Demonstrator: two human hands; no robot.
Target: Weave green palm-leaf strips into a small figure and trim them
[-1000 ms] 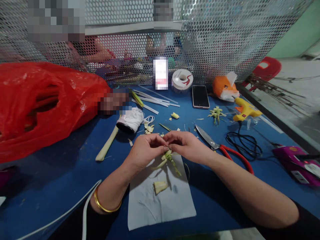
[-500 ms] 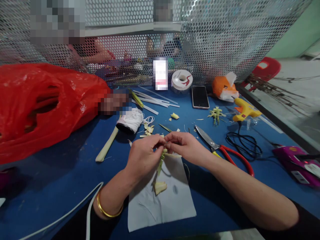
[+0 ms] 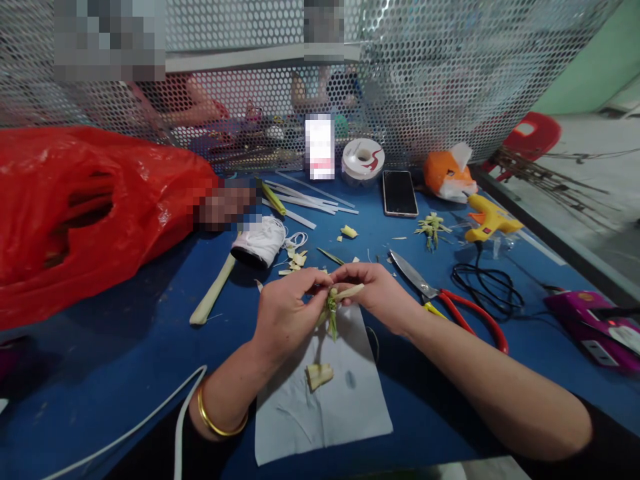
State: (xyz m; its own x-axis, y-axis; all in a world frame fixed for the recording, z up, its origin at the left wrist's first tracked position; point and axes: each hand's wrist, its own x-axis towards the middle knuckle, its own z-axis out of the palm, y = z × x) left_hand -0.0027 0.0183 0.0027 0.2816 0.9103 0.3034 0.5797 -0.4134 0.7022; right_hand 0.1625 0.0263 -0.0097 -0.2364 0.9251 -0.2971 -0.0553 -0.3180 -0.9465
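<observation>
A small figure of green and pale plant strips (image 3: 333,308) is pinched between the fingertips of both hands, over the far end of a white paper sheet (image 3: 345,413). My left hand (image 3: 290,307), with a gold bangle on the wrist, grips it from the left side. From the right, my right hand (image 3: 374,293) meets it with closed fingers; a pale strip sticks out there. A cut piece of pale stalk (image 3: 319,376) lies on the sheet. Beyond the hands are pale scraps (image 3: 296,260) and a white thread spool (image 3: 263,241).
Red-handled scissors (image 3: 463,308), a yellow glue gun (image 3: 493,219) and a woven figure (image 3: 433,230) lie to the right. Farther back are a phone (image 3: 400,193) and a ribbon roll (image 3: 363,160). A red bag (image 3: 100,220) and a white cable (image 3: 145,419) are at left.
The small plant figure has turned between the fingers and hangs more upright, and its pale strip now points up to the right. Both hands have barely moved.
</observation>
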